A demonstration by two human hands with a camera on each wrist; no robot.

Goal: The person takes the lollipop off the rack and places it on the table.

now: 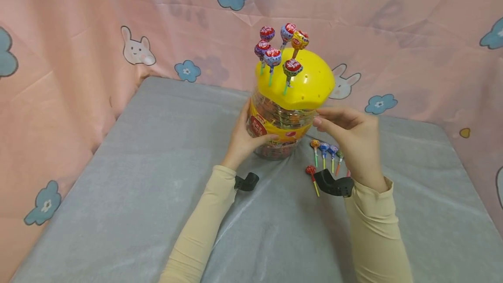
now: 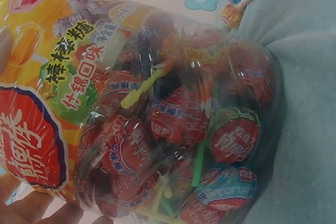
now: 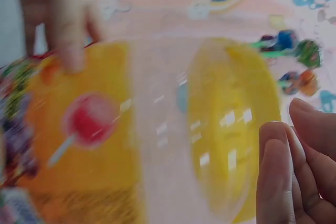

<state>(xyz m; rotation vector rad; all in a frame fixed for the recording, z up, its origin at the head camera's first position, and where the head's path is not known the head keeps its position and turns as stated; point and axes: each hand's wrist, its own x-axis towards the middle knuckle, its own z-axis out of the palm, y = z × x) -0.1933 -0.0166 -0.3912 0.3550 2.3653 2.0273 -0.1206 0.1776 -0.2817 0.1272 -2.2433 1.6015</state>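
The left hand curls its fingers round the lollipop jar — the right hand, fingers loosely bent, is near its yellow lid.

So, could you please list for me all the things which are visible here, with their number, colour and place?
Jar: one, clear with yellow label, on the table
Lid: one, yellow, on the jar
Upright lollipops: six, mixed colours, standing in the lid
Loose lollipops: five heads visible, orange, blue, green and red, on the table; another stick is partly hidden
Inner lollipops: many, uncountable, mostly red, inside the jar
Tablecloth: one, grey, under everything
Backdrop: pink, patterned, behind the table
Wrist pieces: two, black, one per wrist
Sleeves: two, cream, on both arms
Left hand: one, holding the jar
Right hand: one, beside the jar, contact unclear
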